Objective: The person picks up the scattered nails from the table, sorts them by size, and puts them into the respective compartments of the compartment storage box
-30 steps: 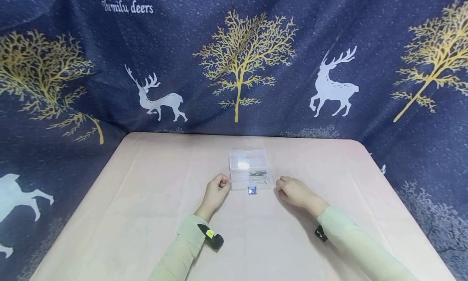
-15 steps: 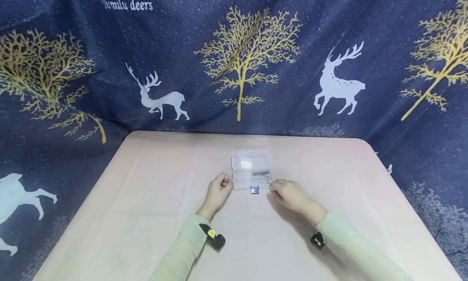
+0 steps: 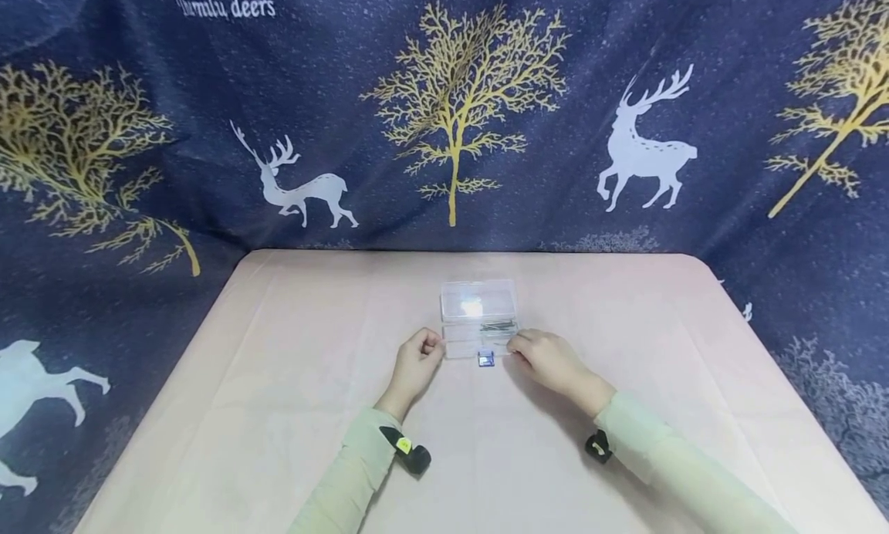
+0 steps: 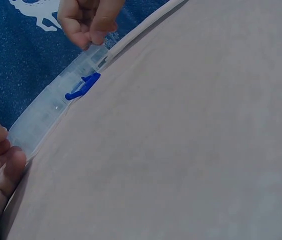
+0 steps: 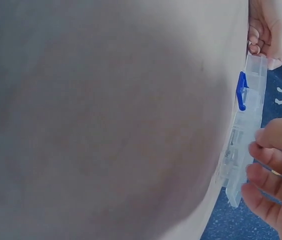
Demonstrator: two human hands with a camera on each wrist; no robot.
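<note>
A clear plastic compartment box [image 3: 461, 352] stands with its lid [image 3: 479, 299] raised at the back and a blue latch [image 3: 485, 358] at its front. Thin metal nail-like pieces [image 3: 497, 326] lie in the rear right compartment. My left hand [image 3: 420, 359] holds the box's left end, where thumb and fingertips meet its corner in the left wrist view. My right hand [image 3: 552, 362] has its curled fingertips over the front right compartment. In the left wrist view its thumb and forefinger come together just above the box; I cannot tell whether something small is between them.
A pale pink cloth covers the table [image 3: 333, 302]. Behind it hangs a dark blue curtain [image 3: 389, 25] with deer and trees printed on it. A wrist camera [image 3: 414, 458] is strapped on the left sleeve, another [image 3: 598, 446] on the right.
My right hand has moved left from beside the box to its front right compartment, where its fingertips now cover part of it. My left hand has stayed at the left end.
</note>
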